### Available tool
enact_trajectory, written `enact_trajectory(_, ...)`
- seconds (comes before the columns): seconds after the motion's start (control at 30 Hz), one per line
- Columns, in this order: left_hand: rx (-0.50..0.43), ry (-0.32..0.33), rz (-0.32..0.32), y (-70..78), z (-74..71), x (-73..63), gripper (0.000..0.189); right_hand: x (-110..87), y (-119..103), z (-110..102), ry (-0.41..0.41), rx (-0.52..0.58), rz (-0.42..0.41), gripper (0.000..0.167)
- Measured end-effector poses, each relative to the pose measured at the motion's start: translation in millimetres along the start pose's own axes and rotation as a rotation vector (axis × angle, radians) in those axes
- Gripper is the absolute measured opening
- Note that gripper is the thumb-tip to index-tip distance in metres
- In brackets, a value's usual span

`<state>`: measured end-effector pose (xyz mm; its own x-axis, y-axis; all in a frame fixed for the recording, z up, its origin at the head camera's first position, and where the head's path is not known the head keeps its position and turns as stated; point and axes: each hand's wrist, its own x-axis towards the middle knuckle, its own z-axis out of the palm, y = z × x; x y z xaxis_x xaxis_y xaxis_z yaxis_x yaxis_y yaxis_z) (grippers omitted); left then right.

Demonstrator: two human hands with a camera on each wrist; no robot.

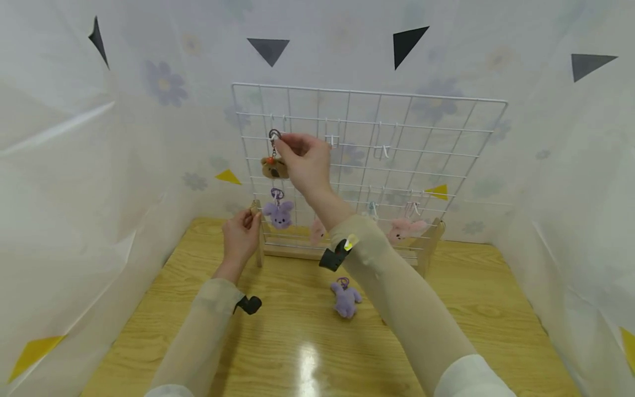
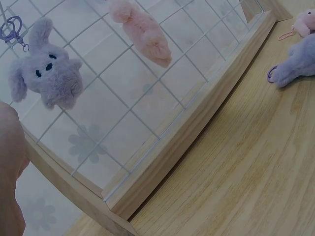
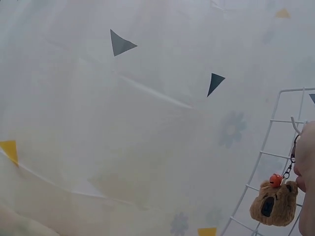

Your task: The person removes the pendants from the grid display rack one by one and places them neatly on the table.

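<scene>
My right hand point(image 1: 310, 165) pinches the ring of a brown bear-head plush keychain point(image 1: 274, 169) between thumb and fingers, at an upper-left hook of the white wire grid point(image 1: 349, 110). In the right wrist view, the bear head point(image 3: 273, 204) with an orange bell point(image 3: 275, 180) dangles from a dark chain, right by the white hook point(image 3: 294, 124). My left hand point(image 1: 240, 237) grips the top of the rack's left wooden post point(image 1: 260, 251). Just right of that hand, a purple plush keychain point(image 1: 281, 215) hangs on the grid.
White hooks point(image 1: 382, 150) line the grid's upper part. Pink plush keychains point(image 1: 404, 229) hang lower, one partly behind my right forearm. A purple plush keychain point(image 1: 345, 300) lies on the wooden table point(image 1: 278, 342), near a pink one point(image 2: 306, 22). Patterned sheeting surrounds the table.
</scene>
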<state>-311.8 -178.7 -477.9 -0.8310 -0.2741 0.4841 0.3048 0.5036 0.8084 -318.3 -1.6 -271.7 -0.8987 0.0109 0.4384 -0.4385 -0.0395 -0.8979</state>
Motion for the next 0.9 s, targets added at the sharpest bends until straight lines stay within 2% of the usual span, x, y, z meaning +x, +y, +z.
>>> enact_trajectory(0.3, 0.007, 0.006, 0.042, -0.9, 1.6, 0.2, 0.024, 1.3, -1, 2, 0.027, 0.005, -0.005, 0.01)
enact_trajectory(0.9, 0.004, 0.011, 0.038, -2.6, 0.2, 0.6, 0.025, -5.5, -11, 0, -0.005, 0.012, -0.014, 0.01)
